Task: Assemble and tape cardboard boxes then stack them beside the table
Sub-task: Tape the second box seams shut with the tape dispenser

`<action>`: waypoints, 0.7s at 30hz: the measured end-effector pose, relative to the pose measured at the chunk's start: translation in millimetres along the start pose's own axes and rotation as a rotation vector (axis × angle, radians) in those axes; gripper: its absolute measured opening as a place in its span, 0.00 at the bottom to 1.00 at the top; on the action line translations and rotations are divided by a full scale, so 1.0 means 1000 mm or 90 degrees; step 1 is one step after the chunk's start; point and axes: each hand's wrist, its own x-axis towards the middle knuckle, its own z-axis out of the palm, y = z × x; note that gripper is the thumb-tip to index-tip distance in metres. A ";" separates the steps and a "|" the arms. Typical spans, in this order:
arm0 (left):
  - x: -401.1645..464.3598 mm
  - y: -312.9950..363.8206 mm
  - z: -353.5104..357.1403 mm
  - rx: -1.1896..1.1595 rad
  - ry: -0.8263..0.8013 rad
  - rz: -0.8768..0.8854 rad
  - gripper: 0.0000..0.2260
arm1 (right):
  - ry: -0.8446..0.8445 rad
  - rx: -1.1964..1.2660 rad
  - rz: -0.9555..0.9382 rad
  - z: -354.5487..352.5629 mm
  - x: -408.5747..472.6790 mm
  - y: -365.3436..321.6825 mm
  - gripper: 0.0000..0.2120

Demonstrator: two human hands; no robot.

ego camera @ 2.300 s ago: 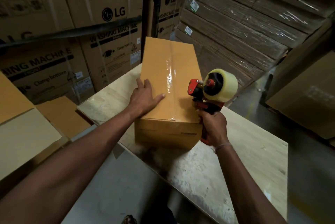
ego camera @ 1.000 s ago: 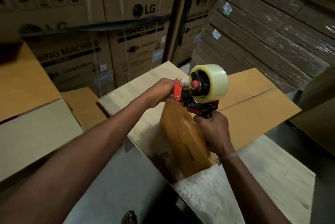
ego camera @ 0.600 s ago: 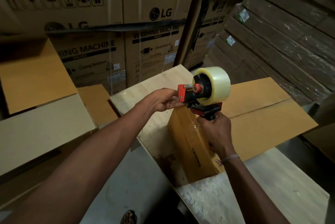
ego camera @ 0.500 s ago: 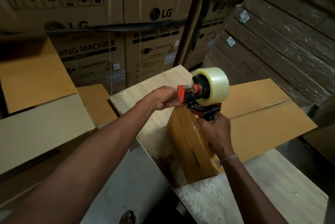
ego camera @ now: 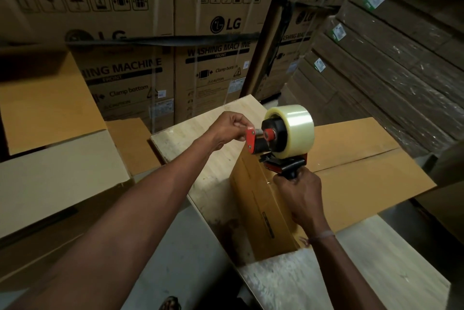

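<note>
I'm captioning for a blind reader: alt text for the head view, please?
The right hand grips a tape dispenser above a cardboard box on a table, while the left hand pinches at its red front end.

Beyond the left hand's fingers (ego camera: 239,125), the middle stacked carton (ego camera: 213,40) reads "LG", "WASHING MACHINE", "FRONT", "Clamp bottom" and "CAUTION". The carton to its left (ego camera: 118,66) shows "LG", "…ING MACHINE", "FRONT", "Clamp bottom". The green-and-white labels (ego camera: 339,32) on the wrapped flat stacks beyond the right hand's fingers are unreadable.
</note>
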 end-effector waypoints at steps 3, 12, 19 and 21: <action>0.002 -0.003 0.002 0.014 -0.015 0.007 0.04 | -0.002 -0.015 -0.009 -0.007 -0.011 0.001 0.10; 0.010 -0.011 -0.001 0.064 0.049 0.000 0.02 | -0.003 -0.048 0.005 -0.018 -0.033 0.014 0.11; 0.018 -0.023 0.007 0.125 0.064 -0.041 0.02 | 0.018 -0.061 0.043 -0.008 -0.031 0.026 0.08; 0.020 -0.025 0.010 0.113 0.071 -0.075 0.02 | 0.019 -0.064 0.040 -0.008 -0.031 0.026 0.08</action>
